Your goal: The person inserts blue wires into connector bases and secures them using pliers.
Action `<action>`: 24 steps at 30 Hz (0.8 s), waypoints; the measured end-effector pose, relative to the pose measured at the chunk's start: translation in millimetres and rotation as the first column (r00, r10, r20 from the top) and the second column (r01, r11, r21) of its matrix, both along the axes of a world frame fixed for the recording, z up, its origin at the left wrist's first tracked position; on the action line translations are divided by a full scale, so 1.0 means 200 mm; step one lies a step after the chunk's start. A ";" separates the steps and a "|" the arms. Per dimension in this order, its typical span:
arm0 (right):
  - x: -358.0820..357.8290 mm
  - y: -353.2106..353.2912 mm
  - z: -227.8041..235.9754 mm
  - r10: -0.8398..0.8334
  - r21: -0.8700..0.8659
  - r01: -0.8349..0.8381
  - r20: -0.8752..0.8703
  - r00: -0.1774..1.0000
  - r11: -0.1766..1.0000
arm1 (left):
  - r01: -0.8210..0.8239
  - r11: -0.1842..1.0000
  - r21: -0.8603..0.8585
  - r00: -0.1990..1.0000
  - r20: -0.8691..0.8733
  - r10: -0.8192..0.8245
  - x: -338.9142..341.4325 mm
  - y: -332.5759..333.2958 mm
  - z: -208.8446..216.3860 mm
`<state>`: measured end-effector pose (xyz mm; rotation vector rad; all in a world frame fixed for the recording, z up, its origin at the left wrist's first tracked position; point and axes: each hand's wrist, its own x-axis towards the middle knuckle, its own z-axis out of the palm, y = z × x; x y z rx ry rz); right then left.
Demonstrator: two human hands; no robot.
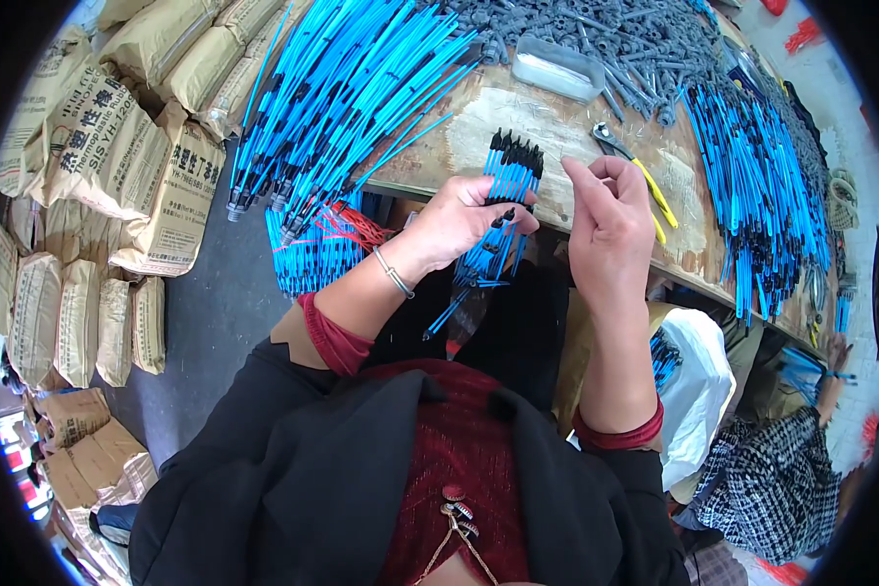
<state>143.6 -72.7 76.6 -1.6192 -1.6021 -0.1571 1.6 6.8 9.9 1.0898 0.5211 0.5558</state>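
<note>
My left hand (474,217) is wrapped round a bundle of thin blue sticks with black tips (514,174). The tips point up toward the table, and the lower ends hang over my lap. To the right, my right hand (613,210) is raised apart from the bundle, its fingers bent in and drawn together. Whatever its fingertips may hold is too small to make out. Pliers with yellow handles (653,191) lie on the worn wooden table (493,115), just beyond my right hand.
Loose blue sticks (371,88) cover the table's left; more (757,186) lie at right. Grey plastic parts (615,39) are heaped behind a clear tray (558,70). Paper sacks (107,146) stack at left. A white bag (698,381) and another person's checked sleeve (776,479) are at right.
</note>
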 end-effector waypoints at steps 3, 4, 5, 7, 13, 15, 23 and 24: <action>0.00 0.00 0.00 -0.008 0.000 0.008 0.037 0.999 1.000 | 0.003 1.000 -0.002 1.000 -0.006 -0.003 0.00 0.00 0.00; 0.00 0.00 0.00 -0.012 -0.001 0.012 0.057 0.998 1.000 | 0.001 1.000 -0.002 1.000 -0.009 -0.001 0.00 0.00 0.00; 0.00 0.00 -0.01 -0.012 -0.003 0.012 0.057 0.998 1.000 | 0.000 1.000 -0.002 1.000 -0.012 0.000 0.00 0.00 0.01; 0.00 0.01 -0.01 -0.032 -0.004 0.033 0.097 0.995 0.999 | 0.001 1.000 -0.007 1.000 -0.022 -0.001 0.00 0.00 0.02; -0.02 0.03 -0.03 -0.073 -0.005 0.075 0.175 0.982 0.997 | 0.031 0.998 0.053 0.999 -0.038 -0.029 0.01 0.01 -0.01; -0.01 0.05 -0.07 -0.053 0.024 0.052 0.046 0.998 0.998 | 0.040 0.999 0.030 0.999 -0.012 -0.040 0.00 0.02 -0.01; 0.07 0.06 -0.10 0.112 -0.016 -0.126 -0.369 0.923 0.992 | 0.084 0.989 -0.120 0.992 0.106 -0.071 -0.01 0.04 -0.02; 0.08 0.06 -0.09 0.145 -0.009 -0.160 -0.375 0.916 0.987 | 0.087 0.988 -0.125 0.992 0.105 -0.074 -0.02 0.04 -0.02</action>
